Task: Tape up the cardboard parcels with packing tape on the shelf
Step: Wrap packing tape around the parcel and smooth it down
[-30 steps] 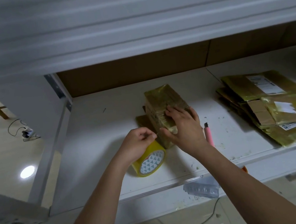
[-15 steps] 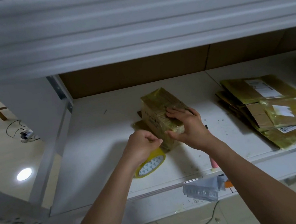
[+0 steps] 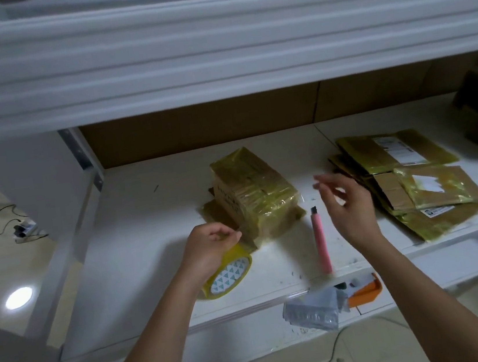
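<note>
Right hand (image 3: 346, 206) has lifted off the yellow-taped brown cardboard parcel (image 3: 256, 195), now hovering with fingers loose above the pink utility knife (image 3: 321, 244). Left hand (image 3: 210, 247) pinches the tape end beside the parcel, over the yellow packing tape roll (image 3: 229, 274) on the white shelf (image 3: 148, 238).

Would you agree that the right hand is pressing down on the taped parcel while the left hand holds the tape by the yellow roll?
Not quite: in the head view the right hand is lifted clear of the taped parcel, hovering open above the pink cutter. The left hand does hold the tape by the yellow roll.
</note>
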A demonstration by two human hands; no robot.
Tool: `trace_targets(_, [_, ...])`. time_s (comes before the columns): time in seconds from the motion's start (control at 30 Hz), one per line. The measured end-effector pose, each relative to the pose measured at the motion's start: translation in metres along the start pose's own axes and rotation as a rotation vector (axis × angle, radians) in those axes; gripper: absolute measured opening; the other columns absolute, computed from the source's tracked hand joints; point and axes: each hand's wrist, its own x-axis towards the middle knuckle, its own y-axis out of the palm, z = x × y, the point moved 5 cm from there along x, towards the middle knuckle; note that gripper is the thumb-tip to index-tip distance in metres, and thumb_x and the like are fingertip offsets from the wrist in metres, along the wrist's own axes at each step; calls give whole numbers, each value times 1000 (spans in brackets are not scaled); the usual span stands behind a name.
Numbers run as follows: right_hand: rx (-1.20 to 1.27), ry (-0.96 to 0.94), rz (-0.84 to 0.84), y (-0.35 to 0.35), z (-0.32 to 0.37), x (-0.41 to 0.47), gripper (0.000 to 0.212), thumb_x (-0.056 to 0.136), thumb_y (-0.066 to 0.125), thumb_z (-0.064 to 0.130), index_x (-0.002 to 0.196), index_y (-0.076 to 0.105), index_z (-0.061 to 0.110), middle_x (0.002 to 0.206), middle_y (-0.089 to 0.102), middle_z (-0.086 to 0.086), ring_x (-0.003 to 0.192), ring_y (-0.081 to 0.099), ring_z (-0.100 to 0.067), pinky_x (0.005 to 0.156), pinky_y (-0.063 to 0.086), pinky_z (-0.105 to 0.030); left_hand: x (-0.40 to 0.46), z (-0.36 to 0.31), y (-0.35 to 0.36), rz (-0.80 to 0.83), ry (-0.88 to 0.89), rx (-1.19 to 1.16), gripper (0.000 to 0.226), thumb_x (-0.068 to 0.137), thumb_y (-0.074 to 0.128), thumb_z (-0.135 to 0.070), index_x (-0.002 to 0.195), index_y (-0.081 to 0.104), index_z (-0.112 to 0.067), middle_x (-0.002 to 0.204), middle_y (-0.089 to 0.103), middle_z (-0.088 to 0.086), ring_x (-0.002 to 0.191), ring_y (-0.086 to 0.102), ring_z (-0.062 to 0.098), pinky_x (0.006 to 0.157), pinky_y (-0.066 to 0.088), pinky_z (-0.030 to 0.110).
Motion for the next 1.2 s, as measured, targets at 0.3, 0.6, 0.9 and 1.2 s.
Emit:
trace_targets(0.3, [-912, -436, 446, 21, -50, -44, 41, 47, 92, 14, 82, 77, 30, 66, 58, 5, 60, 57, -16, 45, 41, -24, -2, 5, -1, -15, -23, -61, 12, 80, 80, -27, 72, 72, -23, 65, 68, -10, 66, 65, 9, 62, 44, 22])
trace_targets(0.6, [-110, -216, -52, -5, 8, -53, 15, 84, 57, 29, 83, 51, 15, 76, 52, 4, 69, 54, -16, 59, 43, -24, -5, 0, -1, -43, -7, -50, 15, 86, 74, -26, 72, 69, -26, 75, 67, -8, 74, 63, 9, 61, 43, 20])
trace_targets(0.9, [14, -487, 205, 54, 77, -43, 24, 86, 72, 26, 100, 71, 7, 90, 70, -1, 82, 61, -7, 77, 47, -16, -5, -1, -2, -18, 11, -43, 17, 91, 69, -23, 73, 69, -25, 72, 69, -9, 66, 65, 6, 64, 48, 20])
trace_targets(1.2, [30, -364, 360, 73, 62, -38, 22, 82, 61, 26, 73, 61, 6, 65, 56, 4, 60, 53, -5, 94, 50, -35, -1, 1, -1, -2, 7, -74, 18, 91, 68, -23, 73, 70, -24, 68, 68, -14, 60, 62, -2, 57, 47, 9])
